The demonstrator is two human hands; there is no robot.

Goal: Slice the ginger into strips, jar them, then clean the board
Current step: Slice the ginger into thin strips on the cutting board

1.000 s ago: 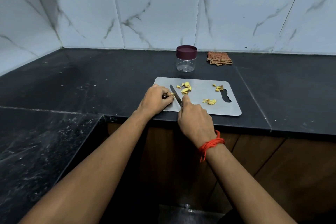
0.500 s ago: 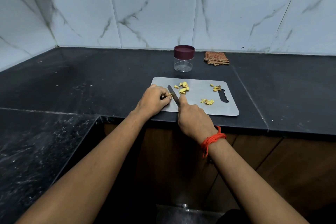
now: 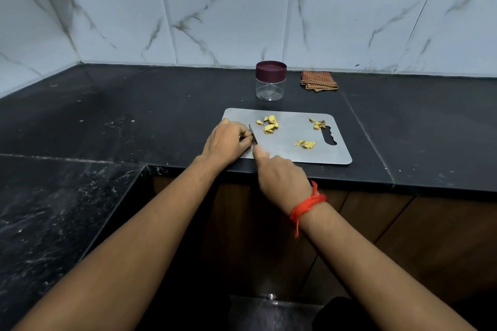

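Observation:
A steel cutting board (image 3: pixel 290 153) lies at the front edge of the black counter. On it are three small heaps of yellow ginger pieces: one at the back left (image 3: pixel 269 124), one near the handle slot (image 3: pixel 318 124), one at the front (image 3: pixel 306 144). My left hand (image 3: pixel 226 142) pinches a small ginger piece at the board's left end; the piece is mostly hidden by my fingers. My right hand (image 3: pixel 279 177) grips a knife (image 3: pixel 252 137), forefinger along its back, with the blade down beside my left fingertips. A clear jar with a maroon lid (image 3: pixel 270 80) stands behind the board.
A folded brown checked cloth (image 3: pixel 319 80) lies right of the jar by the tiled wall. The black counter (image 3: pixel 134 115) runs left into a corner, with a lower slab at the front left. Wooden cabinet fronts are under the counter.
The knife blade has shifted slightly left and closer to my left fingertips. Both hands stay at the board's left end; the camera view has shifted a little.

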